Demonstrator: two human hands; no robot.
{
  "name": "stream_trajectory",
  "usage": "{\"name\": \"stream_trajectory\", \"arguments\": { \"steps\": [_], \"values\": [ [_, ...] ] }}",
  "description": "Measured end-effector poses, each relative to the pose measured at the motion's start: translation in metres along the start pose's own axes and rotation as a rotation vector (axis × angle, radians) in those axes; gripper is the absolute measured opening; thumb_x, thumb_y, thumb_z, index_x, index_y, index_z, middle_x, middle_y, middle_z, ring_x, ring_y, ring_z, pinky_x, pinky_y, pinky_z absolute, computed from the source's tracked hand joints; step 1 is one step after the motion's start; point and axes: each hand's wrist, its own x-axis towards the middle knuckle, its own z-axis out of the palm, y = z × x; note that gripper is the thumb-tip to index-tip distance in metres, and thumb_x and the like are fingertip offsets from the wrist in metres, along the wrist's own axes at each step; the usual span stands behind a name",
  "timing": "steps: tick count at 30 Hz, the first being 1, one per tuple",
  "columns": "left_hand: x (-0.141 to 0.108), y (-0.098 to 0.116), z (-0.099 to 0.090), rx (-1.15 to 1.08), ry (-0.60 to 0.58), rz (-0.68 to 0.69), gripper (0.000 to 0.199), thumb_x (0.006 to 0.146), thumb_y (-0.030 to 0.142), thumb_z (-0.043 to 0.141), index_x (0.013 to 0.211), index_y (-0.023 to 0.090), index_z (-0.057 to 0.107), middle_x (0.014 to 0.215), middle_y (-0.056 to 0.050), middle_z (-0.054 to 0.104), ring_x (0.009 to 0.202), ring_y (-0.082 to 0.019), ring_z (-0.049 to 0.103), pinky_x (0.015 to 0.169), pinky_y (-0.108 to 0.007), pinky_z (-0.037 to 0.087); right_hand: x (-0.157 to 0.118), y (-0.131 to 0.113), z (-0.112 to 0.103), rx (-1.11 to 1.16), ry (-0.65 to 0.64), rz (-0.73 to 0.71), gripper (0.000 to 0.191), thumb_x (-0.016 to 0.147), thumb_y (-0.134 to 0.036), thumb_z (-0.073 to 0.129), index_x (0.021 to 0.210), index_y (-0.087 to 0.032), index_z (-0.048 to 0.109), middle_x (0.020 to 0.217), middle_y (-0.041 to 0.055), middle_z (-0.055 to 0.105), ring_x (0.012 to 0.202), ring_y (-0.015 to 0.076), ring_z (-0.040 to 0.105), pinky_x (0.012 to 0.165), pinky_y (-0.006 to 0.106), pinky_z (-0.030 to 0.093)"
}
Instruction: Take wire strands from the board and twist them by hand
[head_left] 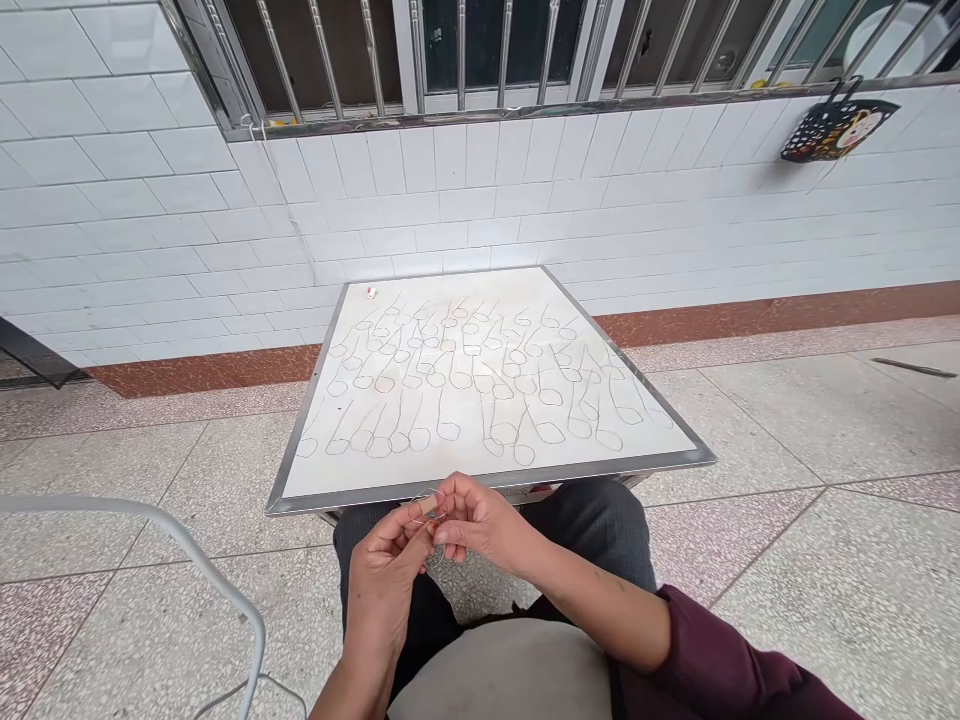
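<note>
My left hand (386, 570) and my right hand (480, 525) meet above my lap, just in front of the table's near edge. Their fingertips pinch a thin wire loop (426, 530) between them, with a tiny reddish bit at the pinch. Both hands look closed on the wire, though the wire is faint against the floor. Beyond them, a white table top with a metal rim (615, 468) carries several rows of similar wire loops (450, 385), each with a straight stem and a rounded end.
A small white and red object (371, 292) lies at the table's far left corner. A pale grey chair frame (172, 545) curves in at the left. White tiled wall (450, 200) stands behind the table, with barred windows above it and a dark hanging basket (838, 130) at the upper right.
</note>
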Motion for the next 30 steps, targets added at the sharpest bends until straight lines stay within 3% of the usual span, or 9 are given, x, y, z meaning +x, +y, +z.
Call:
{"name": "stream_trajectory", "arguments": {
  "steps": [4, 7, 11, 15, 20, 26, 30],
  "values": [
    [-0.001, 0.0, 0.002, 0.129, 0.021, 0.033, 0.03, 0.072, 0.036, 0.076, 0.098, 0.021, 0.079, 0.07, 0.0, 0.06, 0.06, -0.013, 0.047, 0.054, -0.023, 0.038, -0.003, -0.014, -0.008, -0.528, 0.145, -0.364, 0.025, 0.085, -0.038, 0.07, 0.104, -0.025, 0.063, 0.09, 0.0024, 0.063, 0.074, 0.0145, 0.059, 0.065, 0.029, 0.05],
    [-0.002, -0.003, 0.003, 0.203, -0.002, 0.083, 0.02, 0.074, 0.034, 0.073, 0.089, 0.022, 0.079, 0.069, 0.001, 0.056, 0.06, -0.014, 0.045, 0.054, -0.024, 0.037, -0.005, -0.024, -0.007, -0.889, 0.118, -0.621, 0.016, 0.096, -0.033, 0.057, 0.105, -0.025, 0.067, 0.093, 0.0065, 0.067, 0.085, 0.0194, 0.057, 0.073, 0.034, 0.049],
    [-0.001, -0.009, 0.002, 0.25, -0.041, 0.126, 0.016, 0.077, 0.03, 0.07, 0.088, 0.023, 0.079, 0.068, 0.001, 0.05, 0.062, -0.015, 0.044, 0.057, -0.025, 0.038, -0.006, -0.022, -0.005, -1.132, 0.144, -0.721, 0.02, 0.1, -0.024, 0.048, 0.099, -0.023, 0.068, 0.084, 0.0062, 0.066, 0.075, 0.019, 0.052, 0.067, 0.033, 0.045],
    [0.001, -0.012, 0.001, 0.236, -0.05, 0.124, 0.023, 0.077, 0.027, 0.069, 0.097, 0.024, 0.079, 0.07, 0.001, 0.052, 0.063, -0.015, 0.046, 0.058, -0.025, 0.041, -0.006, -0.012, -0.006, -1.172, 0.165, -0.763, 0.02, 0.096, -0.015, 0.049, 0.1, -0.021, 0.066, 0.081, 0.006, 0.063, 0.073, 0.0193, 0.048, 0.063, 0.032, 0.042],
    [0.001, -0.015, 0.004, 0.239, -0.103, 0.134, 0.023, 0.079, 0.023, 0.068, 0.098, 0.024, 0.079, 0.069, 0.001, 0.05, 0.061, -0.014, 0.046, 0.057, -0.025, 0.041, -0.006, -0.005, -0.004, -1.047, 0.228, -0.802, 0.022, 0.092, -0.007, 0.048, 0.098, -0.02, 0.064, 0.083, 0.0054, 0.064, 0.074, 0.019, 0.049, 0.062, 0.031, 0.044],
    [0.005, -0.018, 0.008, 0.2, -0.126, 0.101, 0.026, 0.076, 0.023, 0.068, 0.1, 0.022, 0.08, 0.067, 0.001, 0.05, 0.057, -0.013, 0.046, 0.053, -0.025, 0.04, -0.001, 0.001, -0.003, -0.933, 0.352, -0.759, 0.021, 0.095, -0.012, 0.047, 0.092, -0.022, 0.065, 0.079, 0.0045, 0.063, 0.075, 0.0186, 0.054, 0.063, 0.031, 0.047],
    [0.006, -0.018, 0.009, 0.212, -0.131, 0.059, 0.029, 0.076, 0.024, 0.068, 0.104, 0.022, 0.078, 0.068, 0.002, 0.048, 0.059, -0.013, 0.045, 0.055, -0.025, 0.04, 0.003, 0.003, -0.007, -0.827, 0.343, -0.646, 0.019, 0.098, -0.024, 0.051, 0.088, -0.024, 0.067, 0.076, 0.0029, 0.063, 0.075, 0.0172, 0.059, 0.063, 0.029, 0.05]
  ]
}}
